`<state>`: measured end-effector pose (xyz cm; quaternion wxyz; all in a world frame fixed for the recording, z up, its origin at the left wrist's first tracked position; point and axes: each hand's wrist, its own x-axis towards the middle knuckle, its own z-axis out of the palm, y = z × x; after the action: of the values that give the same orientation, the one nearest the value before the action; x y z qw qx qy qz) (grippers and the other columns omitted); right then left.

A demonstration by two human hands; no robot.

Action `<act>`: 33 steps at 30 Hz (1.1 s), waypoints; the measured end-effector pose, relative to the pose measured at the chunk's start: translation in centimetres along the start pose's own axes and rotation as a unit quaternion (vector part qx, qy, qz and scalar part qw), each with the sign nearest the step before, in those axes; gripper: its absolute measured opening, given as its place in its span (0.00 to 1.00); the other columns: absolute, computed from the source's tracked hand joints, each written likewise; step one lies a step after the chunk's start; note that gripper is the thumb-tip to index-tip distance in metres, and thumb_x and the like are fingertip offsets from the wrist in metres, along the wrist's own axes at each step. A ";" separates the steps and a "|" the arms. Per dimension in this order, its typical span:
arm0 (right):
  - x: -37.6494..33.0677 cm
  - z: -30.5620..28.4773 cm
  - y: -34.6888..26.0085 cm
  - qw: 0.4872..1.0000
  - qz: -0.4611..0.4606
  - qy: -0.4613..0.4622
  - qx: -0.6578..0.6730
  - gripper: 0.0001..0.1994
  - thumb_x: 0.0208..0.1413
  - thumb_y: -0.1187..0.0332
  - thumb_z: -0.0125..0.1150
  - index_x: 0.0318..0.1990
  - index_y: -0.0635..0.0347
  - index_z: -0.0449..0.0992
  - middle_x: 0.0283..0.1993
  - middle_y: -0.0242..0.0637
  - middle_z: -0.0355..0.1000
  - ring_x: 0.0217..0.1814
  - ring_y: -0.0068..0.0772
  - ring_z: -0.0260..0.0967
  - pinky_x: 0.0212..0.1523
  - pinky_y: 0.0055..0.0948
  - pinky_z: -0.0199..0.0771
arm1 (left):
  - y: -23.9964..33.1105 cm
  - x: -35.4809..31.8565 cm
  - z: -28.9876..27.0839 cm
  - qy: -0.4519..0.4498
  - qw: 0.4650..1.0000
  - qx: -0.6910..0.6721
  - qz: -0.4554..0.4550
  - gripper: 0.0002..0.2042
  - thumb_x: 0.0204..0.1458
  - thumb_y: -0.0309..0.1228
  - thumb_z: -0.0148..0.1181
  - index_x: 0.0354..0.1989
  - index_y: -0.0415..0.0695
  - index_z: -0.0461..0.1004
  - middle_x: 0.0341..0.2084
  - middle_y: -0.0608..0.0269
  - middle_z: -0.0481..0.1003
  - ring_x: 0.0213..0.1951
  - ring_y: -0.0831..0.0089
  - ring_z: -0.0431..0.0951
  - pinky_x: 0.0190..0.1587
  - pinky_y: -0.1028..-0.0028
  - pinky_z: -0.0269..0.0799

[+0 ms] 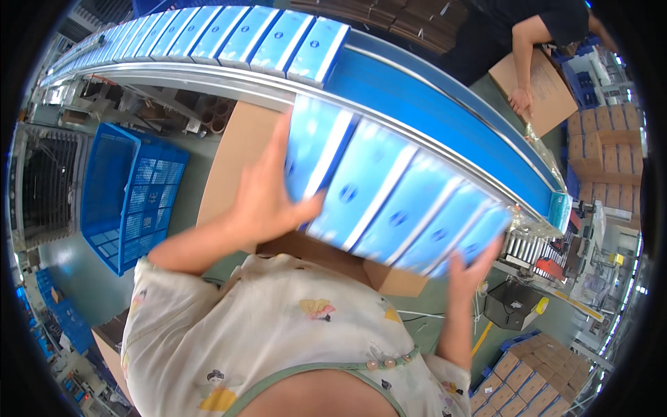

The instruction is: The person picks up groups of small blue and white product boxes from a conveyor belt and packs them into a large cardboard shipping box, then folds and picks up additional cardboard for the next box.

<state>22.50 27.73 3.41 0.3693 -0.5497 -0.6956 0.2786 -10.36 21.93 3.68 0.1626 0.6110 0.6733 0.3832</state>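
Note:
Between my two hands I hold a row of several blue-and-white plastic-wrapped packs (361,191), which look like tissue packs. The row is tilted, its right end lower, and is blurred by motion. My left hand (260,198) presses on the left end, thumb across the front of the first pack. At the right end, my right hand (472,274) grips the last pack from outside. Under the row is an open cardboard box (240,149); its left flap shows, while the packs hide much of its inside. Beyond, more such packs (278,43) stand in line on a blue conveyor belt (431,104).
A blue plastic crate (149,194) stands on the left. Across the conveyor, a co-worker's hand (521,103) is at a cardboard carton (549,90). Stacked cartons (528,379) sit at lower right, near a dark bin (514,306). Rollers (531,251) adjoin the belt's right end.

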 end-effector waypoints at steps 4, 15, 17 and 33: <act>-8.2 3.7 6.5 0.933 0.269 -0.237 -0.017 0.39 0.40 0.63 0.59 0.59 0.69 0.49 0.52 0.51 0.62 0.53 0.42 0.62 0.54 0.33 0.60 | -4.1 -6.0 3.2 -0.331 0.903 0.023 -0.273 0.47 0.36 0.40 0.60 0.62 0.37 0.37 0.38 0.40 0.71 0.40 0.47 0.73 0.44 0.61 0.68; -11.8 20.6 23.7 0.673 0.222 -0.636 -0.304 0.28 0.55 0.47 0.35 0.57 0.53 0.62 0.61 0.47 0.55 0.64 0.47 0.49 0.63 0.35 0.48 | -13.8 -11.1 18.9 -0.689 0.695 0.182 -0.097 0.28 0.55 0.53 0.35 0.45 0.41 0.72 0.48 0.54 0.70 0.48 0.55 0.70 0.52 0.59 0.62; -9.3 17.6 18.1 0.699 0.138 -0.620 -0.329 0.27 0.55 0.48 0.39 0.57 0.53 0.62 0.57 0.46 0.61 0.59 0.47 0.57 0.58 0.37 0.55 | -12.0 -4.7 11.6 -0.681 0.721 -0.127 -0.013 0.26 0.55 0.49 0.41 0.51 0.39 0.66 0.51 0.56 0.67 0.49 0.63 0.70 0.53 0.63 0.61; 13.7 5.9 -1.4 0.986 -0.073 -0.065 -0.136 0.23 0.49 0.63 0.57 0.53 0.60 0.65 0.41 0.45 0.71 0.42 0.37 0.70 0.41 0.31 0.70 | -15.2 18.6 -2.6 0.002 0.969 0.114 -0.219 0.43 0.39 0.56 0.57 0.57 0.35 0.56 0.45 0.39 0.67 0.47 0.52 0.70 0.50 0.66 0.64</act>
<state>15.17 40.78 3.94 0.2639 -0.5234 -0.7879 0.1888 -26.51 39.32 -0.84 0.1706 0.4624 0.8302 0.2605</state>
